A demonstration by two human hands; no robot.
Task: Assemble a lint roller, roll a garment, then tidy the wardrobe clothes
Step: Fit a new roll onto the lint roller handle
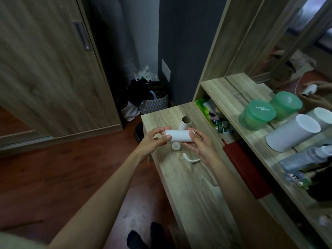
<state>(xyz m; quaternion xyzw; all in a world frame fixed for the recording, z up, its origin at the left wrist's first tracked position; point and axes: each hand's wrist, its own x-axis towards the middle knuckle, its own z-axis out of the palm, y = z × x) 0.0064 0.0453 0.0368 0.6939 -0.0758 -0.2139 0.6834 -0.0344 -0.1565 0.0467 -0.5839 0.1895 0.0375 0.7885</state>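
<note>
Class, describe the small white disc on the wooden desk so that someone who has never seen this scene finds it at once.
Start at the long wooden desk, above which a white roll is held. Just below that roll the disc lies flat on the wood. Unlike the curved white handle nearer the person, it is round with a dark dot at its centre.

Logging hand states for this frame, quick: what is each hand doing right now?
Left hand: holding the left end of the white roll, fingers curled round it.
Right hand: holding the same roll at its right end.
</note>
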